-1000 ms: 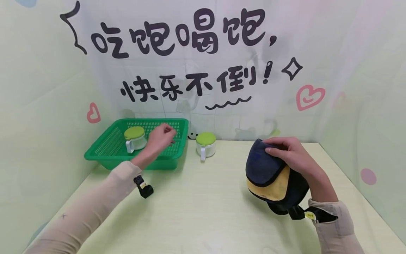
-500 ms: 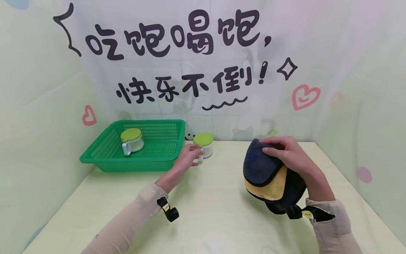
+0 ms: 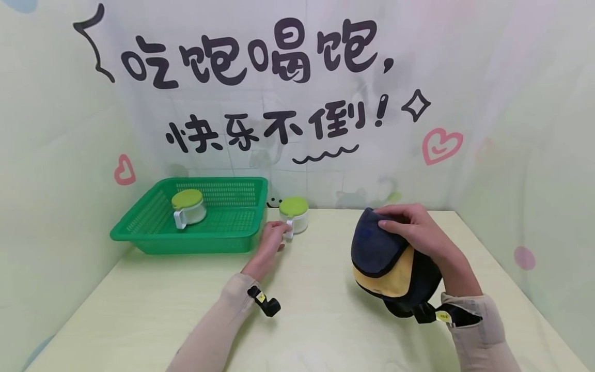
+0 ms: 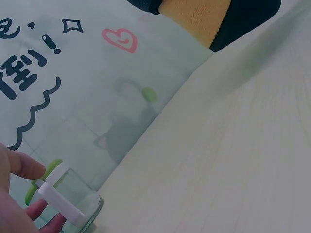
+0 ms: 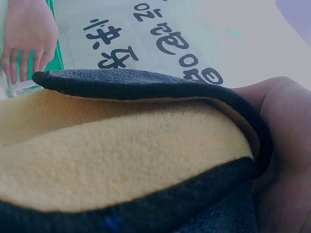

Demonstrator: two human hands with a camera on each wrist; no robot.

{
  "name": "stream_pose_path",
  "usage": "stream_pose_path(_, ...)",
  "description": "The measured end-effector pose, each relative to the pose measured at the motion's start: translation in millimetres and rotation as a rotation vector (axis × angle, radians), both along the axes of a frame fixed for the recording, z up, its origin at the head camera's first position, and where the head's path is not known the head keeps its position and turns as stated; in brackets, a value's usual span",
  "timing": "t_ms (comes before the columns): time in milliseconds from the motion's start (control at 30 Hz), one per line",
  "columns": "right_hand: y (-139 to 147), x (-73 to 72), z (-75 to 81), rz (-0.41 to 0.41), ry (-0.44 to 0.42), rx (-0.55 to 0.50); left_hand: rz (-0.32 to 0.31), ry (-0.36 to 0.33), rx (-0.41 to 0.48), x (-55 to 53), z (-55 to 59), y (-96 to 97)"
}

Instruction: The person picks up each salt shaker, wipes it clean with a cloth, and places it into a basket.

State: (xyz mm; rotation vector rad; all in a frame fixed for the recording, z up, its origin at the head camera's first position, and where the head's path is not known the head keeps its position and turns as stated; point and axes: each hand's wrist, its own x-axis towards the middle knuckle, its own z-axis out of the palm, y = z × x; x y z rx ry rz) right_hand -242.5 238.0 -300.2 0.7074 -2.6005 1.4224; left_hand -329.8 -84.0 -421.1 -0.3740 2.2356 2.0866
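My left hand (image 3: 271, 238) is at the white handle of a small glass jar (image 3: 297, 217) with a green lid, left of the middle of the table. In the left wrist view the thumb is by the jar's lid (image 4: 53, 169), and the fingertips lie along the handle (image 4: 60, 204), not visibly wrapped round it. My right hand (image 3: 418, 230) grips the top of a soft navy and yellow fabric item (image 3: 376, 248) with black edging, thumb in front. The right wrist view shows its fleecy yellow inside (image 5: 121, 145); its exact kind is unclear.
A green plastic basket (image 3: 186, 243) stands at the back left, and a second green-lidded jar (image 3: 188, 206) sits in it. A printed cloth (image 3: 325, 170) hangs behind the pale table (image 3: 316, 310). More cloth lines both sides.
My left hand has moved from over the basket, rightward and down to the handle of the jar outside it. The right hand still holds the fabric item in about the same place.
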Motion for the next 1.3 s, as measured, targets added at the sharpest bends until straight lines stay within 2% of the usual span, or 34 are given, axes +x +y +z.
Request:
stream_pose_path(167, -2, -0.3, -0.7, -0.009, 0.001, 0.014, -0.045, -0.004, -0.015, -4.1, -0.5, 1.1)
stream_pose_path(433, -7, -8.2, -4.9, 0.003, -0.005, 0.041, -0.132, -0.091, -0.01, -5.2, 5.6, -9.8)
stream_pose_path(667, -7, -8.3, -4.9, 0.004, 0.007, 0.037, -0.197, -0.052, 0.019, -6.1, 11.2, -11.4)
stream_pose_path(900, -8, -8.5, -7.2, 0.014, 0.0, 0.032, -0.21, -0.024, 0.074, -4.5, 10.8, -12.6)
stream_pose_path(1067, -9, -9.1, -10.1, 0.02, -0.016, 0.037, -0.178, -0.006, 0.133, -3.7, 9.5, -13.8)
stream_pose_path(1300, -10, -6.1, -10.3, 0.009, -0.016, 0.043, -0.166, 0.016, 0.143, 0.9, 15.2, -8.7)
